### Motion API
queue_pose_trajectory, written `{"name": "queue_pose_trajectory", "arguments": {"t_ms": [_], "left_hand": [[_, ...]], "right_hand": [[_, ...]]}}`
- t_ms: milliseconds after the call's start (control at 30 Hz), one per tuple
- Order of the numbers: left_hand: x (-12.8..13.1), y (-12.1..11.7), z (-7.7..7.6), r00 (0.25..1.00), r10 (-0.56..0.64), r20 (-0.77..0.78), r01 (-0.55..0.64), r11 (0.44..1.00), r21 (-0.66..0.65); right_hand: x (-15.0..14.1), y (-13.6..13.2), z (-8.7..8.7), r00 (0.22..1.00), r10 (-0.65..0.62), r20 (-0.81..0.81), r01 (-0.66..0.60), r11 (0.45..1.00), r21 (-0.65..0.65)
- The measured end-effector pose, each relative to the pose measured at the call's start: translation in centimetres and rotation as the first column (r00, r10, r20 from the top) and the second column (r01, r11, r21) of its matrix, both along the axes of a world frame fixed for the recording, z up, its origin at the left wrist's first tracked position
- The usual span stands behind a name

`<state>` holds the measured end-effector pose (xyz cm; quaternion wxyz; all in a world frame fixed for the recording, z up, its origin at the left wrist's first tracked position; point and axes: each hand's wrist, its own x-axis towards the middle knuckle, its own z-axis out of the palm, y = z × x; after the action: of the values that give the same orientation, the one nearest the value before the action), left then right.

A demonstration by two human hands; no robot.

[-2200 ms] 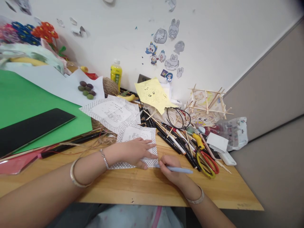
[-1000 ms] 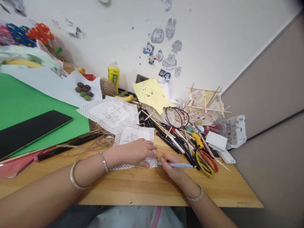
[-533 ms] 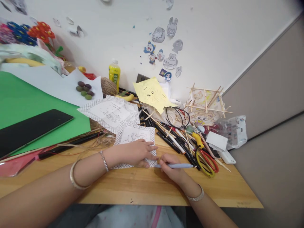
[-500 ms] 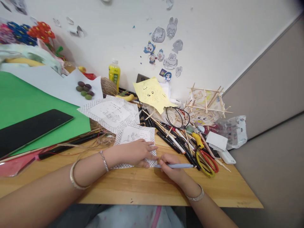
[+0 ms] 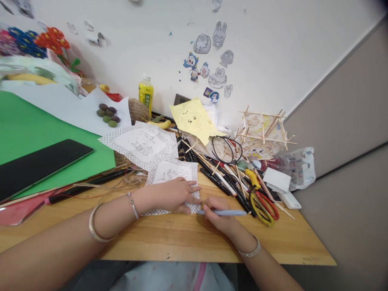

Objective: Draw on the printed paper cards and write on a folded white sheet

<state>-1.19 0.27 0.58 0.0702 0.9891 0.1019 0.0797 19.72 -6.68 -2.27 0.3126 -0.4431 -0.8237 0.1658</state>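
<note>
My left hand lies flat with fingers spread over a sheet of paper that carries a line drawing and a crosshatched border. The hand and wrist hide the lower part of the drawing. Just to the right, my right hand grips a light blue pen, held nearly level with its left end at the paper's right edge. A second bordered drawing lies behind, partly overlapped by the first sheet.
Several markers and thin sticks are heaped behind my right hand, with yellow and red-handled scissors beside them. A black tablet rests on green paper at left. A yellow bottle stands by the wall.
</note>
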Motion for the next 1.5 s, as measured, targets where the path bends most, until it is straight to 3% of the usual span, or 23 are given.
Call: {"name": "queue_pose_trajectory", "arguments": {"t_ms": [200, 333, 667, 1067, 1500], "left_hand": [[0.1, 0.0, 0.1, 1.0, -0.005, -0.007, 0.005, 1.0, -0.006], [0.1, 0.1, -0.1, 1.0, 0.0, -0.024, 0.0, 1.0, 0.011], [0.1, 0.2, -0.1, 1.0, 0.003, -0.021, -0.003, 1.0, 0.01], [0.0, 0.0, 0.2, 0.997, 0.012, -0.078, -0.012, 1.0, 0.006], [0.1, 0.1, -0.2, 0.997, 0.02, -0.073, -0.02, 1.0, -0.006]], "right_hand": [[0.0, 0.1, -0.3, 0.998, -0.06, -0.016, 0.061, 0.998, 0.023], [0.0, 0.1, -0.3, 1.0, -0.026, -0.012, 0.026, 1.0, 0.007], [0.1, 0.1, -0.5, 0.996, -0.078, -0.037, 0.078, 0.997, -0.001], [0.1, 0.4, -0.8, 0.992, -0.123, -0.026, 0.125, 0.988, 0.089], [0.5, 0.5, -1.2, 0.986, -0.159, -0.045, 0.162, 0.984, 0.071]]}}
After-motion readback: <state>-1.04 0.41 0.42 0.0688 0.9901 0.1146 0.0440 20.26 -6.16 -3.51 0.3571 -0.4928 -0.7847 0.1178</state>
